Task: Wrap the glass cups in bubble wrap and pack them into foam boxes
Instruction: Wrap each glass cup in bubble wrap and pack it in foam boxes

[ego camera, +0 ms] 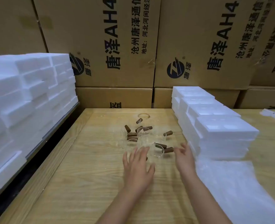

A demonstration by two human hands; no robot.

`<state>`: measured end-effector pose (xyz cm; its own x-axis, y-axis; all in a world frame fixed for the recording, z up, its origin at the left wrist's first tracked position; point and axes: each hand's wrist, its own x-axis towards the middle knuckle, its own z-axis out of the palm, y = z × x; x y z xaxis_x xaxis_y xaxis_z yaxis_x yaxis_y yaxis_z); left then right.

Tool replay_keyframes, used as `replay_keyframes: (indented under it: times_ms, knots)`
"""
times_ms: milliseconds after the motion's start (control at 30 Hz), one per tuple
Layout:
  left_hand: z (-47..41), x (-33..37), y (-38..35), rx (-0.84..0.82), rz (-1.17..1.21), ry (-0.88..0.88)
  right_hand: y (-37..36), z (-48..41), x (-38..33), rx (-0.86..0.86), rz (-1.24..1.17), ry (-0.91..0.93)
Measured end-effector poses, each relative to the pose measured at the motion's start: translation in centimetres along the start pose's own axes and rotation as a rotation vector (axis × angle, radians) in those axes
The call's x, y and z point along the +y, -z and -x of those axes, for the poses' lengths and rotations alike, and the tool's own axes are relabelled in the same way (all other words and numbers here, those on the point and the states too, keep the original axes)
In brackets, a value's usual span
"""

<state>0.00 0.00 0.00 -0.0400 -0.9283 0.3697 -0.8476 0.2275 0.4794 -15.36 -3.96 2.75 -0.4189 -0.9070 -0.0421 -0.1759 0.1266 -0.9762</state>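
Glass cups [143, 136] with brown handles [168, 150] lie in a loose cluster in the middle of the wooden tabletop [85, 183], some upright and some tipped on their sides. They are so clear that only the rims and handles give them away. None is wrapped and none is in a box, so I judge the job to be at its very start, with the person picking out a first cup.

Both hands are at the near edge of the cluster. The left hand [138, 165] hovers palm down with its fingers spread wide, over what looks like a cup lying on its side. I cannot tell whether it touches the glass. The right hand [184, 157] is a little blurred, its fingers loose and apart, just beside the nearest handle and holding nothing.

The layout makes sense for the work. Bubble wrap [230, 183] is spread flat at the person's right, close to the right hand, so a cup can go straight onto it. Low foam boxes [222, 135] sit stacked just behind the wrap, within easy reach for packing. A taller foam stack [28, 102] stands well apart on the left, likely as reserve. Printed cartons [117, 38] wall off the back.

Clear glass lying this close together could knock or roll if grabbed carelessly.
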Motion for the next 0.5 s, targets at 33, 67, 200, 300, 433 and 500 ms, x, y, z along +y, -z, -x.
replay_keyframes:
  times_ms: [33,67,200,300,433,500]
  knots:
    - [-0.4,0.1,-0.3,-0.028,-0.083,-0.012,-0.9,-0.1,0.3,-0.014,0.026,-0.044]
    - [-0.6,0.1,-0.8,-0.003,-0.148,-0.054,-1.5,-0.3,0.6,-0.015,0.043,-0.070]
    - [-0.7,-0.6,-2.6,0.158,-0.229,-0.208,-3.1,-0.8,2.2,-0.010,0.010,-0.066]
    - [-1.3,-0.9,-2.7,0.283,-0.212,-0.242,-3.1,-1.1,2.0,0.037,-0.032,-0.070]
    - [-1.3,-1.1,-3.2,0.418,-0.141,-0.337,-3.4,-0.1,2.0,0.161,-0.139,-0.068]
    - [-1.0,-1.1,-3.1,0.467,-0.084,-0.355,-3.6,0.8,2.0,0.217,-0.251,-0.044]
